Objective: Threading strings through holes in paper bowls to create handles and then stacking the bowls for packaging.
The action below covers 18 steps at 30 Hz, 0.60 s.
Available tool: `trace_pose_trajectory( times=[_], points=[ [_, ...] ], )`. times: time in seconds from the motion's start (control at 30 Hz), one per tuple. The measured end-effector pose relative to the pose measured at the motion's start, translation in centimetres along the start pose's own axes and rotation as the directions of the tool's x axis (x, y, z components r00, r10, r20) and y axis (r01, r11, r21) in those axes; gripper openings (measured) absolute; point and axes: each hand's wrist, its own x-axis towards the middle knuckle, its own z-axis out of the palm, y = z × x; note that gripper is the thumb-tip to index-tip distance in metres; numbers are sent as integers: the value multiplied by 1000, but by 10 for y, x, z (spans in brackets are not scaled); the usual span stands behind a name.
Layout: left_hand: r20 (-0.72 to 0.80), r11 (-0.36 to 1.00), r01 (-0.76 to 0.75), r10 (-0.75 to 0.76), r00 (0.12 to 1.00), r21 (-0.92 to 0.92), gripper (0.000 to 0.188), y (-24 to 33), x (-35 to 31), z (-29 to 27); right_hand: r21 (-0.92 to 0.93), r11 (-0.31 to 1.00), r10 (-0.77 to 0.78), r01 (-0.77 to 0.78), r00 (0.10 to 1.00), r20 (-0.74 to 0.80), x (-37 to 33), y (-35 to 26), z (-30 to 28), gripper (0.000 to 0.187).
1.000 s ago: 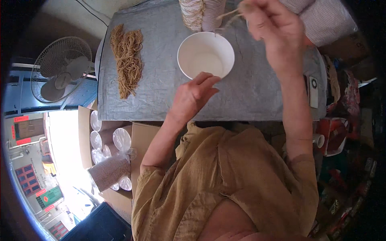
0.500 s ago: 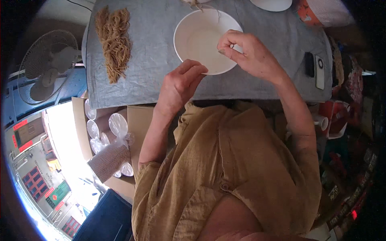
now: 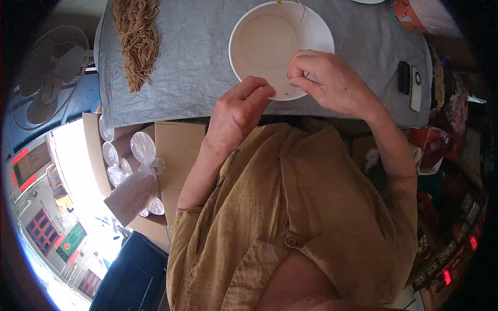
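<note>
A round white tub (image 3: 316,36) stands near the table's front edge, with a thin tan strand (image 3: 303,14) hanging over its far rim. My left hand (image 3: 237,111) is closed in a pinch at the near rim, thumb and forefinger together. My right hand (image 3: 337,85) is also pinched closed, above the near right part of the tub, its fingertips a little apart from the left ones. Whatever lies between the fingertips is too small to make out. A tiny dark speck shows by the near rim, between the hands.
A bundle of tan fibre strands (image 3: 137,44) lies on the grey-covered table (image 3: 192,67) at left. Two slim devices, one black (image 3: 404,77) and one pale (image 3: 416,96), lie at right. Below left, a cardboard box (image 3: 179,150) holds wrapped cup stacks; a fan (image 3: 52,78) stands farther left.
My right hand has come down toward the near rim, closer to my left fingertips. Both hands remain pinched. The whole view has shifted slightly, so the table sits higher in the picture.
</note>
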Motion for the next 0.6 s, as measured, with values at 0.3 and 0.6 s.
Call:
trace_pose_trajectory(
  times=[0.3,0.6],
  points=[
    [-18,1000,7,-8,1000,-13,12,0,2,1,-19,999,-39,38,998,-41,3,3,4,10],
    [-19,1000,4,-5,1000,-17,14,1,4,0,-33,997,-73,72,997,-30,4,4,5,10]
  ],
)
